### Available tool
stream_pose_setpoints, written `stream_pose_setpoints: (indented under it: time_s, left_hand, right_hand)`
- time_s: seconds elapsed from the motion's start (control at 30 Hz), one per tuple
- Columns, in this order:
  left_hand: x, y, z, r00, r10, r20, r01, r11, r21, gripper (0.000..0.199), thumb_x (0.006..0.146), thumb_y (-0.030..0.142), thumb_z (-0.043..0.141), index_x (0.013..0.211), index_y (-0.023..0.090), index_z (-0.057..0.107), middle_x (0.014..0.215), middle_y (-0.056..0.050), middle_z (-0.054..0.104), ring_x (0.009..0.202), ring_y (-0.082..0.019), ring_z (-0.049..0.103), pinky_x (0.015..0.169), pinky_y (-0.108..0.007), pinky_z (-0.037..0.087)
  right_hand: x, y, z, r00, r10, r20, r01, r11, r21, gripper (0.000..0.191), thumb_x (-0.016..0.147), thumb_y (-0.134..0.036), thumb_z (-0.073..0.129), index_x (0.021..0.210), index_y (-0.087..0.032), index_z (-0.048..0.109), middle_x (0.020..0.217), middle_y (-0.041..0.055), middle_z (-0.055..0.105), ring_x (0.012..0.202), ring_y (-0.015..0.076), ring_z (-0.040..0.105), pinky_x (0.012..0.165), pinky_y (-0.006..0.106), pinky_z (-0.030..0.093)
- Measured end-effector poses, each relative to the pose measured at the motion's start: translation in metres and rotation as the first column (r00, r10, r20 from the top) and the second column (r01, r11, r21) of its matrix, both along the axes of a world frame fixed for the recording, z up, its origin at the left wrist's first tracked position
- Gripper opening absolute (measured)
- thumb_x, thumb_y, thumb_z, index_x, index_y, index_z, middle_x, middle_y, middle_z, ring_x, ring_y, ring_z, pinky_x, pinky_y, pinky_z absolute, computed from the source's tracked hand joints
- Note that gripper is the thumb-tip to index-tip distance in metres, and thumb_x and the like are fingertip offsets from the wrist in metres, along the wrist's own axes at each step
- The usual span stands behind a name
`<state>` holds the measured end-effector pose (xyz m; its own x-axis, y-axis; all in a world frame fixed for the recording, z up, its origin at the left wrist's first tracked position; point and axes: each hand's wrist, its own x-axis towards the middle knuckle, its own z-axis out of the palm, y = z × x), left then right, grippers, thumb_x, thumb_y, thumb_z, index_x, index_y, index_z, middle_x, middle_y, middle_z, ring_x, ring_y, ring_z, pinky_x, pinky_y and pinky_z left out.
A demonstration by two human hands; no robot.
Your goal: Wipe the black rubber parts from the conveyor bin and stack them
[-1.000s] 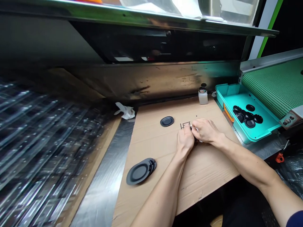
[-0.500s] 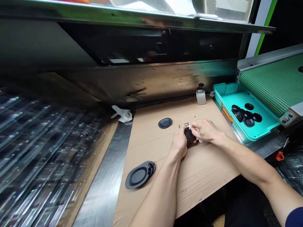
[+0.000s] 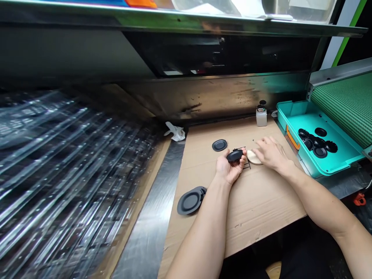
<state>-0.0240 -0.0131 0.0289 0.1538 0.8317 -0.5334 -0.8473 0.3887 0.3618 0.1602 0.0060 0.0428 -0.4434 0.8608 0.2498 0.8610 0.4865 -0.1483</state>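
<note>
The left hand point(image 3: 227, 167) is turned palm up with its fingers curled around a small black oval piece point(image 3: 235, 155), which sits tilted in the grasp, above the cardboard. Just to the right of it, the right hand point(image 3: 273, 153) is palm down with fingers loosely spread, at the edge of a round cream pad point(image 3: 255, 158) lying on the cardboard; whether the fingers touch the pad cannot be told. Dark printed lines show on the cardboard sheet point(image 3: 261, 209) between the left hand and the pad. Beyond the left hand lies a single black disc point(image 3: 219, 145), and nearer the body, beside the left forearm, a few larger black ovals point(image 3: 189, 201) overlap in a pile. At the far edge of the sheet stands a pale bottle point(image 3: 261, 117) with a dark top. To the right, a teal tray point(image 3: 345, 159) with an orange latch point(image 3: 292, 137) holds a cluster of black round parts, next to a green conveyor belt point(image 3: 345, 93). On the left, a bare metal strip point(image 3: 145, 221) borders the sheet, a crumpled white cloth point(image 3: 176, 132) lies at its far end, and clear plastic pieces point(image 3: 72, 182) fill the side, blurred. A metal shelf point(image 3: 203, 21) runs across the top.
</note>
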Motion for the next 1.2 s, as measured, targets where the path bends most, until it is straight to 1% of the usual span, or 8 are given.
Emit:
stream_pose_setpoints:
  time_s: [0.13,0.37,0.57,0.73,0.87,0.97,1.1,1.2]
  left_hand:
    - [0.0,-0.001,-0.003,0.997,0.03,-0.07,-0.021,0.992,0.128,0.051,0.105,0.045,0.03,0.106,0.007,0.064,0.079,-0.012,0.068,0.056,-0.015,0.059,0.044,-0.021,0.049]
    - [0.016,0.003,-0.01,0.987,0.139,-0.075,-0.111,0.948,0.299,0.035,0.104,0.032,0.037,0.114,0.015,0.066,0.104,-0.011,0.074,0.089,-0.021,0.072,0.077,-0.033,0.06]
    - [0.019,0.0,-0.014,0.992,0.066,-0.108,-0.034,0.96,0.278,0.04,0.105,0.04,0.036,0.127,0.016,0.061,0.127,-0.018,0.071,0.12,-0.03,0.068,0.108,-0.055,0.05]
    - [0.012,0.003,-0.017,0.993,0.101,-0.068,-0.074,0.947,0.313,0.04,0.106,0.032,0.033,0.114,0.011,0.066,0.127,-0.019,0.071,0.122,-0.025,0.067,0.109,-0.043,0.051]
    - [0.012,0.005,-0.019,0.995,0.067,-0.079,-0.039,0.951,0.308,0.041,0.105,0.034,0.035,0.116,0.011,0.068,0.128,-0.02,0.07,0.122,-0.027,0.066,0.107,-0.048,0.053]
    - [0.012,0.004,-0.019,0.994,0.086,-0.067,-0.062,0.951,0.303,0.041,0.106,0.032,0.034,0.114,0.011,0.069,0.124,-0.018,0.072,0.121,-0.026,0.066,0.107,-0.046,0.054]
    - [0.012,0.004,-0.018,0.997,0.034,-0.07,-0.014,0.963,0.27,0.044,0.106,0.034,0.035,0.114,0.008,0.069,0.126,-0.021,0.071,0.122,-0.028,0.066,0.106,-0.047,0.054]
    - [0.012,0.004,-0.018,0.996,0.049,-0.072,-0.028,0.961,0.276,0.045,0.106,0.032,0.032,0.12,0.01,0.068,0.125,-0.019,0.071,0.122,-0.027,0.067,0.106,-0.048,0.055]
  right_hand:
    - [-0.008,-0.004,-0.015,0.972,0.231,-0.032,-0.233,0.968,-0.096,0.025,0.1,-0.037,0.06,0.12,-0.025,0.07,0.118,0.0079,0.066,0.11,0.0251,0.056,0.1,0.04,0.044]
    - [-0.024,0.001,-0.029,0.885,0.049,-0.463,-0.035,0.999,0.039,0.039,0.098,-0.038,0.065,0.132,-0.019,0.066,0.128,0.0124,0.063,0.118,0.026,0.054,0.104,0.038,0.044]
    - [-0.044,-0.022,-0.027,0.928,0.28,-0.244,-0.274,0.96,0.056,0.03,0.104,-0.038,0.051,0.126,-0.026,0.069,0.138,0.0073,0.061,0.112,0.0258,0.05,0.098,0.04,0.043]
    - [-0.039,-0.019,-0.019,0.99,0.058,-0.125,-0.06,0.998,-0.008,0.038,0.106,-0.038,0.043,0.139,-0.03,0.061,0.149,0.0062,0.054,0.117,0.0284,0.047,0.098,0.042,0.041]
    - [-0.037,-0.018,-0.019,0.979,0.167,-0.113,-0.167,0.986,0.007,0.04,0.107,-0.038,0.041,0.141,-0.032,0.06,0.149,0.0054,0.054,0.119,0.0281,0.046,0.1,0.042,0.04]
    - [-0.037,-0.015,-0.02,0.991,0.062,-0.121,-0.061,0.998,0.006,0.04,0.106,-0.037,0.04,0.138,-0.028,0.063,0.145,0.0067,0.058,0.116,0.0285,0.047,0.097,0.041,0.041]
    - [-0.036,-0.015,-0.023,0.975,0.193,-0.109,-0.188,0.981,0.053,0.039,0.106,-0.038,0.04,0.137,-0.03,0.063,0.148,0.004,0.056,0.116,0.0269,0.048,0.097,0.04,0.042]
    - [-0.036,-0.016,-0.024,0.987,0.109,-0.117,-0.106,0.994,0.028,0.039,0.106,-0.037,0.041,0.136,-0.028,0.064,0.147,0.0057,0.057,0.117,0.0277,0.048,0.097,0.041,0.042]
